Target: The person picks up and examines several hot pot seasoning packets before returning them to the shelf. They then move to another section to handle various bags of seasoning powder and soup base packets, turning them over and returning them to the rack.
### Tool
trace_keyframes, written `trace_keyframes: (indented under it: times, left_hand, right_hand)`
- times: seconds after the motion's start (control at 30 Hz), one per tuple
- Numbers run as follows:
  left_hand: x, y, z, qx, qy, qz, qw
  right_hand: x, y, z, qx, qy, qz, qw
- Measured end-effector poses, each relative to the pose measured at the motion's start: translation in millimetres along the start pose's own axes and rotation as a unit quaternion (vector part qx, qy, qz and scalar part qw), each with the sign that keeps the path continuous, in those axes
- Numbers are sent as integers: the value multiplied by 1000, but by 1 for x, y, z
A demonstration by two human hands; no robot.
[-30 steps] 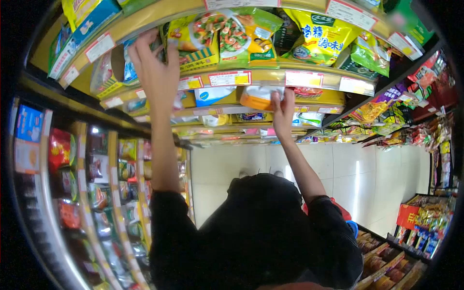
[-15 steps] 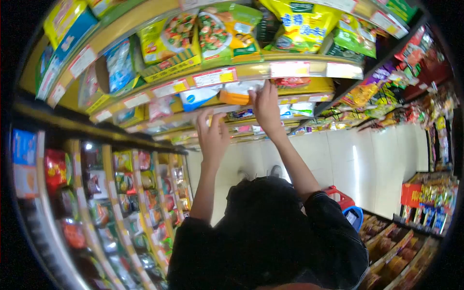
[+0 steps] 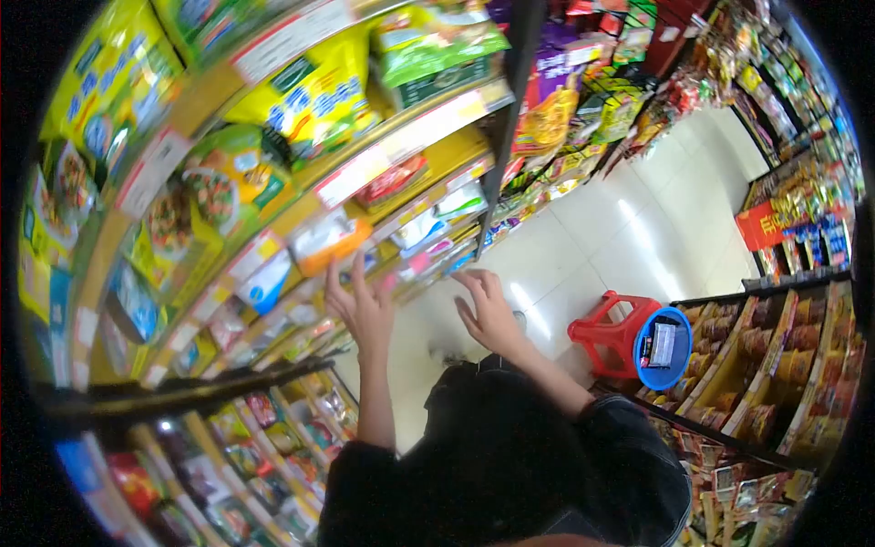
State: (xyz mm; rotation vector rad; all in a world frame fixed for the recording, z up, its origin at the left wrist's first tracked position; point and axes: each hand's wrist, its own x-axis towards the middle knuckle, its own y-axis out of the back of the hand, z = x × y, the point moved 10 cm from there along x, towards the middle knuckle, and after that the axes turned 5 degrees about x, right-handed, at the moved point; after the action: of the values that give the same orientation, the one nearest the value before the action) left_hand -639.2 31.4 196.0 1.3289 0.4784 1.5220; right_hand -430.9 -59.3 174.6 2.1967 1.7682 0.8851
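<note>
My left hand is raised before the shelf with its fingers apart, nothing in it. Its fingertips are nearest to an orange and white packet on a lower shelf; whether they touch it I cannot tell. To the left of that packet lies a blue and white packet. My right hand hovers over the floor, fingers spread and empty. A red packet sits further right on the shelf, below the yellow bags of the upper shelf.
A red stool stands on the tiled floor at the right, beside a blue basin with small items inside. Hanging snack bags line the aisle beyond a dark post. More racks stand at the lower right.
The view has turned toward the right. My right hand has come away from the shelf and the orange and white packet. My left hand now is nearer that packet. The blue basin shows more fully.
</note>
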Motion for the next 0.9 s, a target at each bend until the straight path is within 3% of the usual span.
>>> trace_keyframes:
  times: [0.07,0.17,0.23,0.37,0.47,0.57,0.77,0.83,0.9]
  left_hand:
    - [-4,3,23,28,-8,24,999]
    - [-28,-50,33,-149,44,-65,986]
    - [-46,-88,89,-273,-8,-140,952]
    - [-91,-150,234,-346,-46,-353,868]
    - [-102,-184,302,-392,7,-414,821]
    - [-105,-209,365,-400,-81,-436,802]
    - [-117,-271,448,-442,-86,-484,750]
    - [-118,-289,476,-476,-78,-499,720]
    - [-129,-320,500,-494,-18,-575,653]
  right_hand:
    - [-24,26,21,2,-27,7,1000]
    - [-53,63,52,14,-55,5,998]
    - [-70,80,73,50,-85,-15,995]
    - [-93,131,105,12,-116,-4,993]
    - [-114,172,147,-50,-133,33,989]
    - [-135,218,170,-114,-162,32,980]
    - [-151,268,217,-148,-232,81,958]
    - [-147,295,222,-142,-254,127,948]
    - [-147,317,235,-140,-266,175,937]
